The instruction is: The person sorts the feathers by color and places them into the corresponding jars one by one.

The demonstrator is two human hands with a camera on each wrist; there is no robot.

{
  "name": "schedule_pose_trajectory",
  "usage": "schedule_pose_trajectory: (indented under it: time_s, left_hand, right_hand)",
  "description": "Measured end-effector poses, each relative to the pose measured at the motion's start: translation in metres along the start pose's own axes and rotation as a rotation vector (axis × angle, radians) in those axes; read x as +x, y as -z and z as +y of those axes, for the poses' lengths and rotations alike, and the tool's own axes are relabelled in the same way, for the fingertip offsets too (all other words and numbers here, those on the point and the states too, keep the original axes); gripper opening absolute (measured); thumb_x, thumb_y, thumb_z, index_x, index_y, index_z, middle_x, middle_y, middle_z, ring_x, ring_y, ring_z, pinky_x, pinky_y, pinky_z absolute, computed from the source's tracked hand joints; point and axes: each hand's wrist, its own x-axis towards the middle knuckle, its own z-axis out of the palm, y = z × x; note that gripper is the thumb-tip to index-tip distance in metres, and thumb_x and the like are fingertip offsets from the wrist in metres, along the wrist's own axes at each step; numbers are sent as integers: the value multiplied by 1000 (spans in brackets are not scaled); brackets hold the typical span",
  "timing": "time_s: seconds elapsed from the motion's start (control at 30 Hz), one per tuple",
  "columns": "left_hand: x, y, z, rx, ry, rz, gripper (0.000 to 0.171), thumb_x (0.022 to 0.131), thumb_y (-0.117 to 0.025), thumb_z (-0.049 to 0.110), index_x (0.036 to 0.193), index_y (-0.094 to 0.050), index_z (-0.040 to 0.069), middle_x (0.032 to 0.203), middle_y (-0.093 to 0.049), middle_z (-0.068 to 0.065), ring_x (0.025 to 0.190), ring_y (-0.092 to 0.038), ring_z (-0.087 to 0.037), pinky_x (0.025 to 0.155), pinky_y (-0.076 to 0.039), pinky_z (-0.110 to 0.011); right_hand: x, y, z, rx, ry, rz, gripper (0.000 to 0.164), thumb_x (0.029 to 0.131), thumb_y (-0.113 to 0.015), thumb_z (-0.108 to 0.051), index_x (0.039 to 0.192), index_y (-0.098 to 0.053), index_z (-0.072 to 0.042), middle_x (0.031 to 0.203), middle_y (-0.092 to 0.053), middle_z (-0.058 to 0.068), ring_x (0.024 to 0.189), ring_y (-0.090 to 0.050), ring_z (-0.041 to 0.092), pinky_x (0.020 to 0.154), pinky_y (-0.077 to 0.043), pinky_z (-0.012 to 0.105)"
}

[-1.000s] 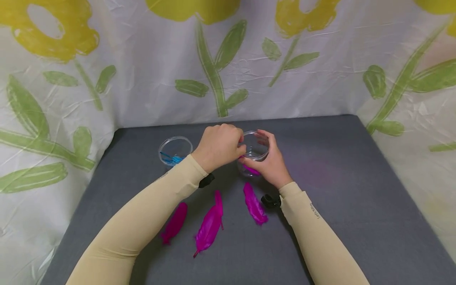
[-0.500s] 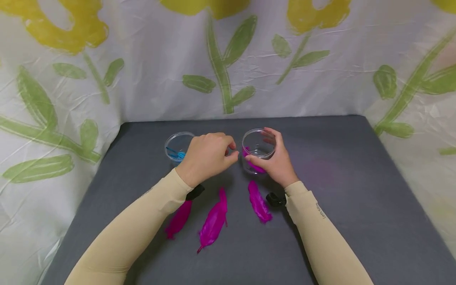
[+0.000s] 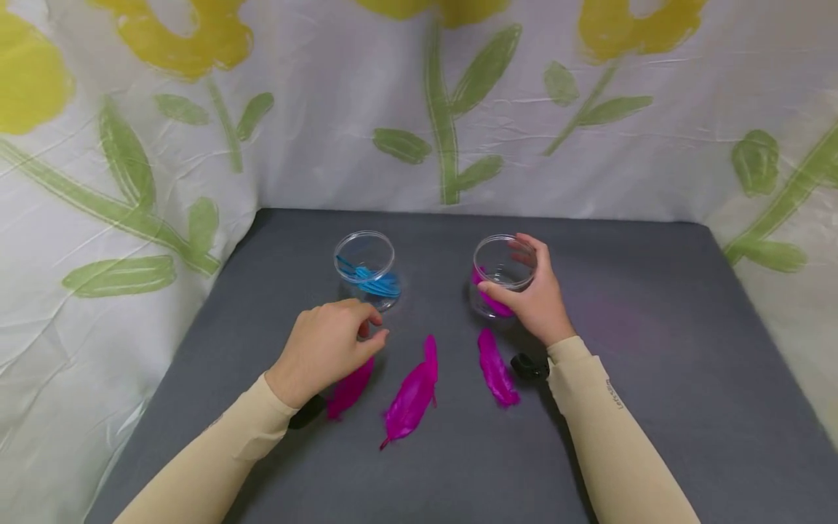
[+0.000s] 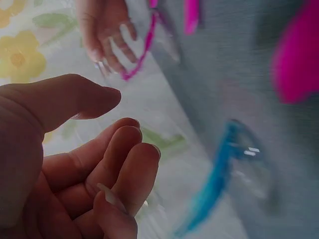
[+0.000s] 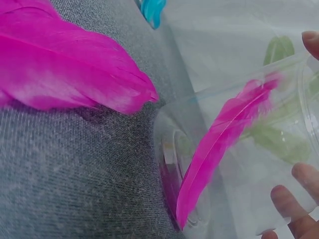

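Observation:
My right hand [image 3: 540, 298] holds a clear plastic cup [image 3: 497, 236] upright on the table, thumb on the near side and fingers round the far side. Inside the cup a magenta feather [image 5: 214, 144] leans against the wall. My left hand [image 3: 327, 346] is above the table, fingers loosely bent and nothing between them in the left wrist view. Just beside it, a magenta feather [image 3: 353, 389] is partly covered by the hand. Another magenta feather [image 3: 407, 407] lies in the middle with a narrower one [image 3: 430, 356] at its tip, and a further feather [image 3: 497, 371] lies before the cup.
A second clear cup [image 3: 364, 232] with blue feathers [image 3: 376, 282] in it stands left of the held one. The dark grey tabletop [image 3: 655, 407] ends at a white curtain [image 3: 314, 145] with painted flowers. Each wrist wears a black strap-on camera [image 3: 529, 366].
My left hand has drawn back from the held cup, left and toward me, passing the blue-feather cup. My right hand stays on its cup. The whole view has shifted rightward.

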Motion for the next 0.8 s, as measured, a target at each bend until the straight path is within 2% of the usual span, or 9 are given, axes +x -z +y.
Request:
schedule_pose_trajectory:
  time_s: [0.2, 0.3, 0.4, 0.57, 0.8]
  left_hand:
    - [-43, -8, -22, -16, 106, -31, 11, 82, -76, 34, 80, -70, 26, 67, -54, 14, 55, -44, -1, 48, -38, -24]
    - [-64, -11, -32, -17, 166, -55, 13, 81, -78, 35, 77, -67, 29, 66, -50, 16, 54, -43, -2, 48, -37, -24]
    - [-76, -14, -36, -34, 205, -92, 17, 79, -80, 36, 75, -64, 32, 65, -48, 18, 54, -43, -1, 48, -36, -24]
    - [-89, -15, -39, -38, 241, -153, 23, 77, -83, 39, 72, -61, 35, 64, -48, 19, 54, -43, 1, 49, -37, -24]
    - [-89, -17, -39, -45, 250, -221, 27, 73, -87, 45, 75, -64, 32, 66, -51, 18, 56, -45, 1, 51, -38, -25]
  right_hand:
    - [0, 1, 0, -4, 7, 6, 95, 77, -89, -26, 152, -31, -19, 153, -46, 2, 143, -41, 30, 110, -41, 59]
    - [1, -2, 0, -10, 5, 0, 95, 77, -89, -27, 152, -31, -19, 153, -46, 1, 144, -41, 29, 110, -41, 58]
    - [1, -1, 0, -16, -6, 3, 94, 77, -89, -29, 152, -31, -24, 152, -47, -4, 144, -41, 26, 110, -42, 57]
    - [1, -3, 1, -12, -1, -7, 94, 77, -89, -29, 152, -31, -23, 154, -46, -1, 144, -40, 27, 111, -40, 57]
    - [1, -1, 1, -10, 17, -1, 95, 77, -89, -27, 152, -31, -20, 154, -46, 5, 143, -41, 28, 112, -39, 59]
